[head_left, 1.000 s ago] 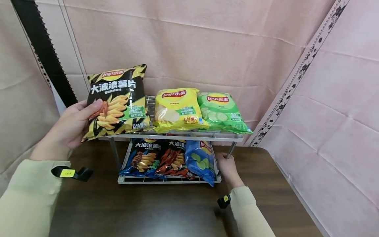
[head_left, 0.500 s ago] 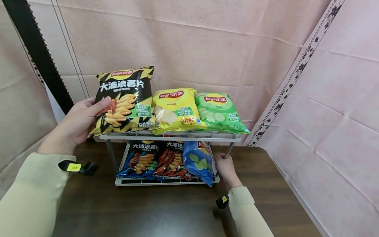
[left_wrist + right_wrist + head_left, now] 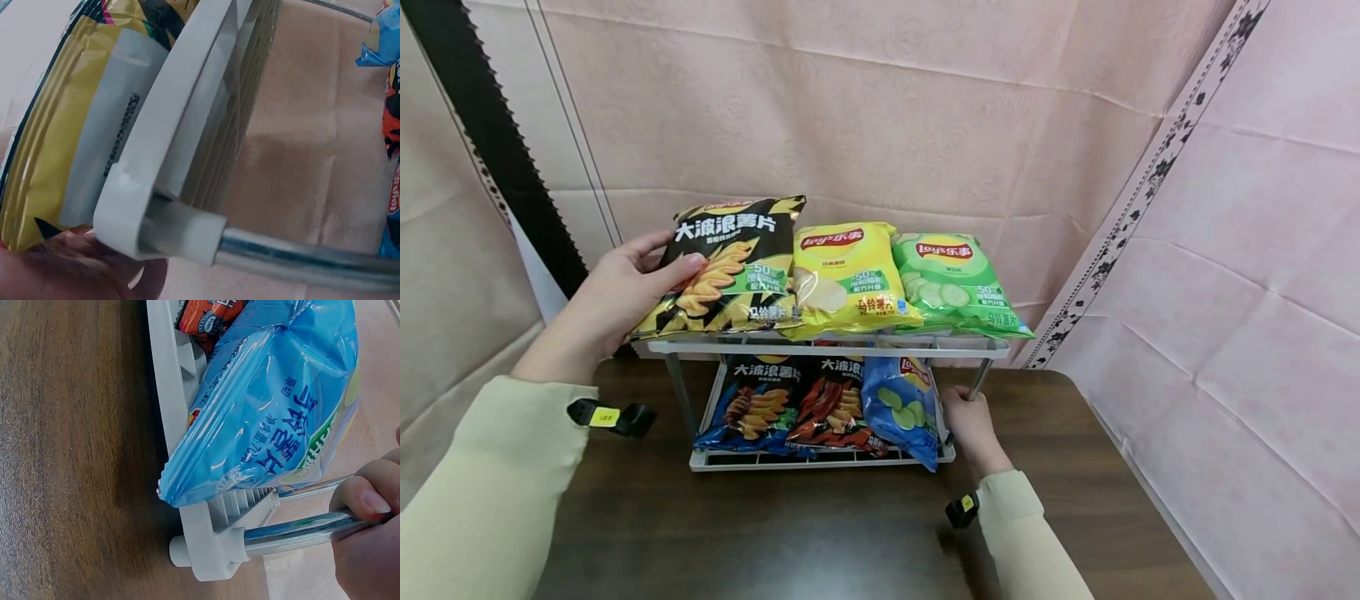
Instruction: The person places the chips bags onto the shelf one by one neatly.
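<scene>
A black-and-yellow bag of chips [image 3: 741, 267] leans back on the left end of the white rack's upper shelf [image 3: 842, 346]. My left hand [image 3: 625, 287] holds that bag by its left side, thumb across the front. In the left wrist view the bag's yellow edge [image 3: 56, 150] lies against the shelf's end frame [image 3: 150, 125]. Low on the right, my right hand [image 3: 973, 425] grips the rack's front metal post [image 3: 294, 534], fingers curled round it. Beside the black bag stand a yellow chip bag [image 3: 846, 283] and a green chip bag [image 3: 958, 287].
The lower shelf [image 3: 820, 465] carries a dark blue chip bag [image 3: 760, 408], a red-and-black chip bag [image 3: 838, 408] and a light blue chip bag [image 3: 902, 408]. Wooden table [image 3: 820, 533] lies beneath. Pink cloth [image 3: 887, 108] hangs behind and at the sides.
The left hand has moved right with the black-and-yellow bag, whose top has come down and tilted back onto the upper shelf. The right hand stays on the post.
</scene>
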The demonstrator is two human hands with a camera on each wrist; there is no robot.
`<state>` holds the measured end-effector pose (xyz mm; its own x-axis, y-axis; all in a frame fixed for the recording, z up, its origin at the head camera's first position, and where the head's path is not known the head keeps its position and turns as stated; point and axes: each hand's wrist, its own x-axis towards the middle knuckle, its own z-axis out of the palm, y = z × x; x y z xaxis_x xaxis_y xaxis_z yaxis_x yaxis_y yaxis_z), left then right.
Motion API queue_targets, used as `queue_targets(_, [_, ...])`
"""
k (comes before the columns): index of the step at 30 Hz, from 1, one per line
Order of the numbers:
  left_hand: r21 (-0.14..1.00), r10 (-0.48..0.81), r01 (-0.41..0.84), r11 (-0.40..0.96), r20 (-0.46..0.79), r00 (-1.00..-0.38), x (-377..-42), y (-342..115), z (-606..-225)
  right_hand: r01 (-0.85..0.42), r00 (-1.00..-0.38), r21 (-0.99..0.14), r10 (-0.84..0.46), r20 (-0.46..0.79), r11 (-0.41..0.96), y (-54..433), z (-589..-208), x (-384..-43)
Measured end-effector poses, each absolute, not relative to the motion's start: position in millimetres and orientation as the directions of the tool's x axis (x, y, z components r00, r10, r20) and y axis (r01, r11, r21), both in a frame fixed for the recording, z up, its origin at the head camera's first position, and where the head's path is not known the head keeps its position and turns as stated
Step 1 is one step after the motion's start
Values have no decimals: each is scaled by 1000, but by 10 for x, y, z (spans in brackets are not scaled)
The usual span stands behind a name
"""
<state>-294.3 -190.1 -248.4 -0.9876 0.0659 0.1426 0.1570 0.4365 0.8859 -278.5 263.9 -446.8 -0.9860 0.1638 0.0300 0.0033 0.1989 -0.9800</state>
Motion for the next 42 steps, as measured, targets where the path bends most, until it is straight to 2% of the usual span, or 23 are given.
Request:
queue_targets(7, [842, 125, 127, 525, 71, -990, -2955, -1947, -2515, 1, -985, -980, 169, 33, 197, 2606, -4464, -2770])
queue_targets(14, [871, 160, 99, 481, 24, -987, -2912, -2076, -2559, 8, -988, -981, 155, 22, 193, 2574, -4451, -2786])
queue_targets(24, [869, 146, 101, 484, 34, -989, -2810, -2181, -2698, 14, -989, -979, 145, 15, 203, 2652, -4446, -2803])
queue_targets(29, [849, 167, 166, 501, 94, -982, -2699, -2220, -2839, 9, -990, -985, 139, 15, 171, 2689, -4420, -2765])
queue_targets(33, [787, 146, 220, 577, 165, -975, -2586, -2286, -3030, 4, -990, -942, 131, 42, 336, 2701, -4408, -2664])
queue_targets(39, [686, 105, 244, 686, 239, -965, -2423, -2405, -3421, -37, -988, -774, 91, 121, 632, 2722, -4452, -2415])
queue_targets(42, [586, 77, 246, 772, 298, -951, -2344, -2413, -3623, 20, -989, -691, 115, 92, 723, 2714, -4490, -2262])
